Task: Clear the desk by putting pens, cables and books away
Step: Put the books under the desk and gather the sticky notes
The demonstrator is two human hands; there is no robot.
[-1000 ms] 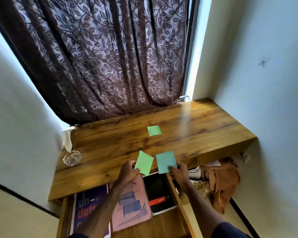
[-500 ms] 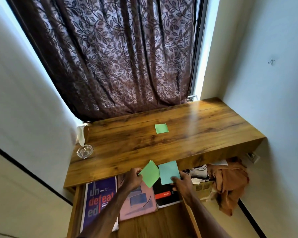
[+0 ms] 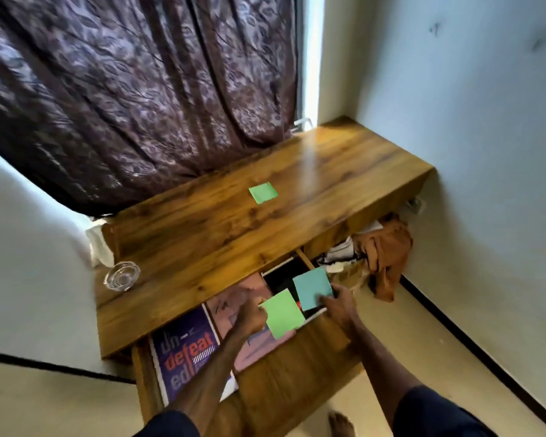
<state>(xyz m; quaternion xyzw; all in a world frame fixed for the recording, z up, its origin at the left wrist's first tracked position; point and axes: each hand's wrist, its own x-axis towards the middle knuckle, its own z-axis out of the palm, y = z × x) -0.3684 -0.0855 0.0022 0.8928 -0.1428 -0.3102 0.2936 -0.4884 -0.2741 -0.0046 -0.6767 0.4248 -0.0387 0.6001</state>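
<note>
My left hand [image 3: 249, 315] pinches a green paper square [image 3: 282, 313] over the open drawer [image 3: 284, 380] under the wooden desk [image 3: 227, 234]. My right hand [image 3: 339, 305] holds a teal paper square [image 3: 312, 288] just right of it, above the drawer's right end. Inside the drawer lie a purple book [image 3: 185, 351], a pink book [image 3: 234, 307] and a black book [image 3: 281, 279], side by side. A second green square [image 3: 263, 193] lies flat on the desktop near the curtain.
A glass ashtray [image 3: 121, 275] sits at the desk's left end beside white cloth [image 3: 100, 247]. Orange-brown cloth [image 3: 385, 250] and clutter are heaped under the desk on the right. A dark patterned curtain [image 3: 133, 89] hangs behind. A bare foot [image 3: 341, 424] shows below.
Both hands have come off the desk's front edge with their paper squares and moved down over the open drawer. The camera has tilted and shifted.
</note>
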